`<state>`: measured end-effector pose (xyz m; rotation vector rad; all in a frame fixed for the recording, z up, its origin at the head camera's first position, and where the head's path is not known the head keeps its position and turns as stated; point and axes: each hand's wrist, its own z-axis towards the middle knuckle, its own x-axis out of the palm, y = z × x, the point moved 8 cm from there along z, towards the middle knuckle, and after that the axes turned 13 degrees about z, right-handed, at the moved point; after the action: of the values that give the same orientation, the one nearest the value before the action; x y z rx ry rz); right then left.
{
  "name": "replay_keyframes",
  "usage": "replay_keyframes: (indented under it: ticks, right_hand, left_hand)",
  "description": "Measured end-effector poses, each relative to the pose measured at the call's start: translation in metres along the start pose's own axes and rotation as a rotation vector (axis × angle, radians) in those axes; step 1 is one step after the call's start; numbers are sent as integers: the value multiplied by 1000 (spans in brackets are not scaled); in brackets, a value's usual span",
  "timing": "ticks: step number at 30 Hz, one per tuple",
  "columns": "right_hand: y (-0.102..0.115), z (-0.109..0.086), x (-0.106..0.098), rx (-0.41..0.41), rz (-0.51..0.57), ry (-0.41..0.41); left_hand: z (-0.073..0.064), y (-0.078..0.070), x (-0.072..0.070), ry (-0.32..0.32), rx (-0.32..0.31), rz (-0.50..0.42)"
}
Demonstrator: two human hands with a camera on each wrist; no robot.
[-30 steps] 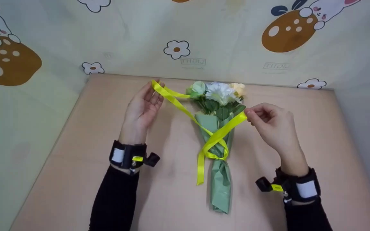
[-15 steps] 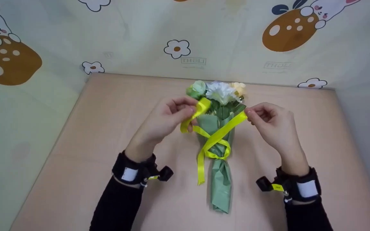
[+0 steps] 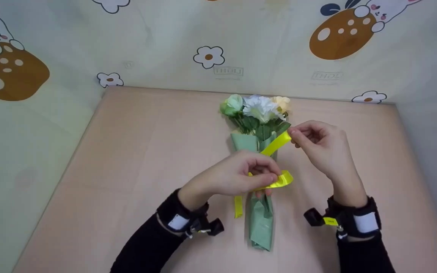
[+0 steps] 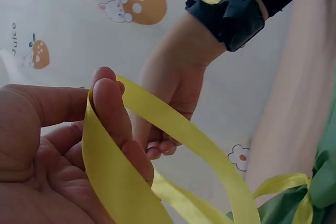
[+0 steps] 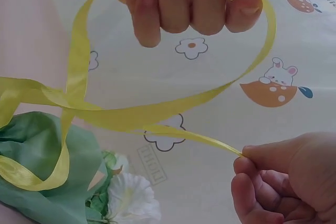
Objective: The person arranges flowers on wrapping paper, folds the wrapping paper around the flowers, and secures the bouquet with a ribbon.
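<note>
A bouquet lies on the table, its stems wrapped in green paper (image 3: 262, 227). Its blooms include a white flower (image 3: 261, 108), a green one (image 3: 233, 104) and a pale peach one (image 3: 281, 103). Yellow ribbon (image 3: 276, 143) is looped round the wrap; my left hand covers the crossing in the head view. My left hand (image 3: 243, 174) holds one length of ribbon above the wrap, thumb against fingers, the band (image 4: 107, 166) bending round its fingertips. Right of the flowers, my right hand (image 3: 321, 148) pinches another stretch of ribbon between thumb and forefinger, drawn taut (image 5: 210, 140).
The bouquet rests on a pinkish tabletop (image 3: 135, 144). Behind it rises a pale backdrop (image 3: 165, 49) printed with rabbits and flowers. One ribbon tail (image 3: 238, 206) hangs left of the stems. Each wrist wears a black strap (image 3: 355, 218) with a small camera.
My left hand has swung from the upper left, down and rightward across the wrap, bringing its ribbon along. My right hand has stayed nearly still, holding its ribbon. The bouquet has not shifted.
</note>
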<state>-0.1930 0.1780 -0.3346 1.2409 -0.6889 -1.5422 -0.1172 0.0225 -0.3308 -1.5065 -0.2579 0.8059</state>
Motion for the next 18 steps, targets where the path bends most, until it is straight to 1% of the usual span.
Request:
replay_keyframes:
  ticks: [3,7,9,10,13,16,18]
  right_hand:
    - [-2,-1,1,11,19,10]
    - [-3,-1,2,22,34,21]
    - [-4,-1,2,25,40,25]
    - [-4,-1,2,26,44,26]
    - [-4,-1,4,24,47,33]
    - [-4,-1,5,20,39,45]
    - [-3,-1,7,17,31,59]
  left_hand:
    - [8,17,11,-15,-28,88]
    - [18,40,17,-82,-78,321]
    - [19,46,15,-124,-106,416]
    - [19,48,11,-153,-115,453]
    - [15,49,-4,-249,-157,458]
    - [8,47,-27,-390,-193,475]
    - [3,46,-40,-472,-217,500]
